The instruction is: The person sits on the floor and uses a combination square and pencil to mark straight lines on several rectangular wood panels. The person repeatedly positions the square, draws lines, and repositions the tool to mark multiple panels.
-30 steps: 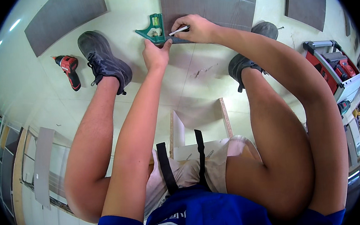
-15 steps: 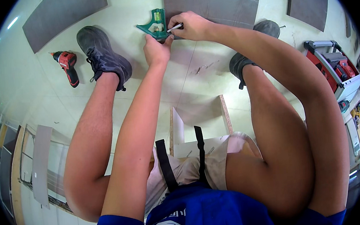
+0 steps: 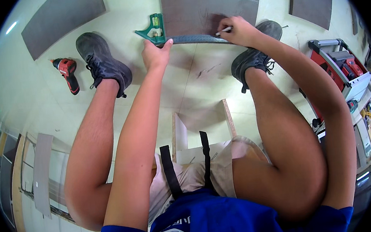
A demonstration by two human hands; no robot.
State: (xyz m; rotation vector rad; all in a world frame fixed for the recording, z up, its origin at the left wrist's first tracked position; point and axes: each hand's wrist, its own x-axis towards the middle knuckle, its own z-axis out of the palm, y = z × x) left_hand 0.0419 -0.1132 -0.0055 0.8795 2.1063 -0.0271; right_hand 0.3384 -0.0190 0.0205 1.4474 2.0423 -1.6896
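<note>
marking along the steel blade of a green-headed combination square (image 3: 158, 31), laid across the near edge of a dark grey rectangular floor panel (image 3: 209, 7) on the pale floor. left hand (image 3: 156, 55) pressing the square's head, fingers flat and spread. right hand (image 3: 239, 31) pinched closed on a thin white pencil (image 3: 223, 31), tip at the blade. probably mid-line; next calls for steady pressure and drawing the pencil along the edge.

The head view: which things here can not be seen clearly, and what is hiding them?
- Pencil: mostly wrapped by the right hand; its tip is too small to tell.
- Ruler markings: too small and blurred.
- Green square head: its near edge is covered by the left hand.
- Right shoe: partly behind the right forearm.
- Red saw: bent and cut by the fisheye rim.
</note>
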